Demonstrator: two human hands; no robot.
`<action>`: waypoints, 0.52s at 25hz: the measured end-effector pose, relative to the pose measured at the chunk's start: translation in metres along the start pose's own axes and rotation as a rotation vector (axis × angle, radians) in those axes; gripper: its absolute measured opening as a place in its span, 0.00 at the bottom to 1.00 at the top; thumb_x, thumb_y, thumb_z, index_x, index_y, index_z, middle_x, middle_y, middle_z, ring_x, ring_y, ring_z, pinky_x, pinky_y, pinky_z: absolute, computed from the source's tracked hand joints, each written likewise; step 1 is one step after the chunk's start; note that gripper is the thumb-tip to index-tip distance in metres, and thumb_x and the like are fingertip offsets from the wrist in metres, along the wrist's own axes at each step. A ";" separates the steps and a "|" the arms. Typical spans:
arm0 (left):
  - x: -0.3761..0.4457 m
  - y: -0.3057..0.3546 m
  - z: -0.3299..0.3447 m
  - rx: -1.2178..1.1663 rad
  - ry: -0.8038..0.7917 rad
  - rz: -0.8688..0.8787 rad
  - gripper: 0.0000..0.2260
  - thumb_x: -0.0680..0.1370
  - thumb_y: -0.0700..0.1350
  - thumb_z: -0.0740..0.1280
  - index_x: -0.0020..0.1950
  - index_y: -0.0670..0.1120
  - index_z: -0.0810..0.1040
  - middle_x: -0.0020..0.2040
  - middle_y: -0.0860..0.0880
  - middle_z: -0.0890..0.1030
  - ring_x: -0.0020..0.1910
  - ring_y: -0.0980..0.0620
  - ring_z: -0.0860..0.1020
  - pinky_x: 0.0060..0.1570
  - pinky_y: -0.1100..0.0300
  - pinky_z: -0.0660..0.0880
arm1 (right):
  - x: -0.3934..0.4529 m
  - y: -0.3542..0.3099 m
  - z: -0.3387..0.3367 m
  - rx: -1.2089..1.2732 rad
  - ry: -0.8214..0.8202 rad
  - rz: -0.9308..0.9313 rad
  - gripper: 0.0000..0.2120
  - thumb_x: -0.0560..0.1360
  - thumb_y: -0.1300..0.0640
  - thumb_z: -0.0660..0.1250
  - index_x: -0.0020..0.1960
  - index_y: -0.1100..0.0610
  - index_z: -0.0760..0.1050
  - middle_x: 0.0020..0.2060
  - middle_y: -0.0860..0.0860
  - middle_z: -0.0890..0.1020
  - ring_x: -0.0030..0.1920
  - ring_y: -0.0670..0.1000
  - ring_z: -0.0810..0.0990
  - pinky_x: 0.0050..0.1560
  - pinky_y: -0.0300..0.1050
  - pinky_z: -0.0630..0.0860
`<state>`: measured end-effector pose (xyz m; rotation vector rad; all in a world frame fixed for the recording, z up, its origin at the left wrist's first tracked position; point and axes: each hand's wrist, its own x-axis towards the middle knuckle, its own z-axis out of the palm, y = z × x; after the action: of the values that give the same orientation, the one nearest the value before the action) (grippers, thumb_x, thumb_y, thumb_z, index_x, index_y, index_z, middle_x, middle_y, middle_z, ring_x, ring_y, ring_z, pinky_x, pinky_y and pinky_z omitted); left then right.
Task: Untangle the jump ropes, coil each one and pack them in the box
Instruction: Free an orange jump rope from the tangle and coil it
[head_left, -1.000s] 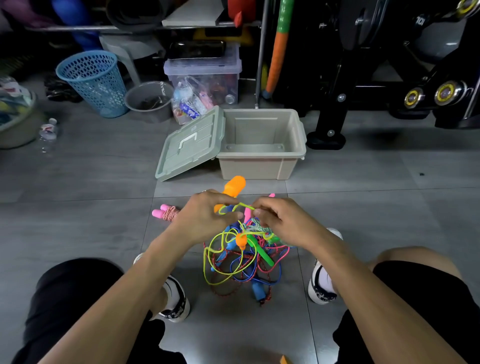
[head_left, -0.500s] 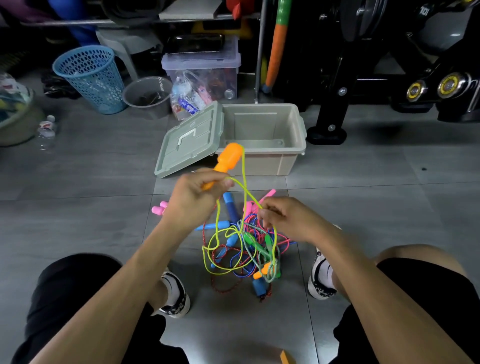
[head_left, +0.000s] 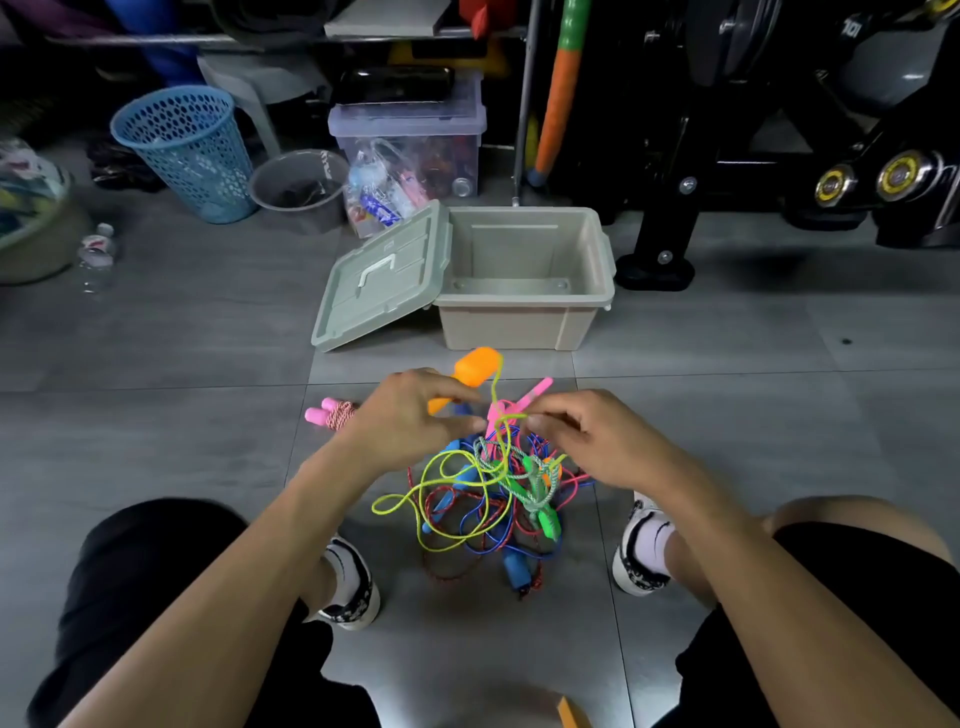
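Head view: two hands (head_left: 410, 415) (head_left: 602, 441), one box (head_left: 519, 325).

a grey tiled floor (head_left: 156, 332) is being lit dimly. behind it, a blue mesh basket (head_left: 182, 150) is being flanked by a grey bucket (head_left: 298, 187), a clear storage bin (head_left: 410, 140) and black gym equipment (head_left: 779, 119).
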<state>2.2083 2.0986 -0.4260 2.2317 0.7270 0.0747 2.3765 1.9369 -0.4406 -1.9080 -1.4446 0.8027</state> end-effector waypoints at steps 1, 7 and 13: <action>-0.001 0.006 0.005 -0.022 -0.005 0.093 0.08 0.71 0.48 0.76 0.49 0.53 0.85 0.43 0.56 0.81 0.43 0.63 0.77 0.47 0.68 0.70 | -0.001 -0.003 0.001 0.015 -0.001 -0.008 0.11 0.81 0.53 0.62 0.42 0.54 0.77 0.25 0.47 0.70 0.27 0.44 0.65 0.29 0.38 0.60; 0.004 0.018 0.002 -0.248 0.272 0.148 0.03 0.75 0.40 0.71 0.45 0.45 0.85 0.36 0.59 0.78 0.32 0.67 0.74 0.38 0.70 0.69 | -0.001 0.013 0.001 0.104 0.046 0.107 0.09 0.81 0.56 0.63 0.46 0.58 0.78 0.35 0.55 0.81 0.33 0.46 0.75 0.35 0.42 0.69; 0.007 -0.007 -0.011 0.002 0.059 -0.287 0.09 0.76 0.43 0.69 0.36 0.52 0.81 0.36 0.49 0.79 0.38 0.46 0.79 0.47 0.52 0.76 | -0.001 0.028 0.004 -0.062 0.023 0.180 0.13 0.81 0.54 0.61 0.38 0.52 0.74 0.33 0.50 0.80 0.28 0.40 0.73 0.30 0.36 0.66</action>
<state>2.2075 2.1136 -0.4246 2.1119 1.0722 -0.0020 2.3905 1.9296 -0.4647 -2.1100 -1.3118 0.8227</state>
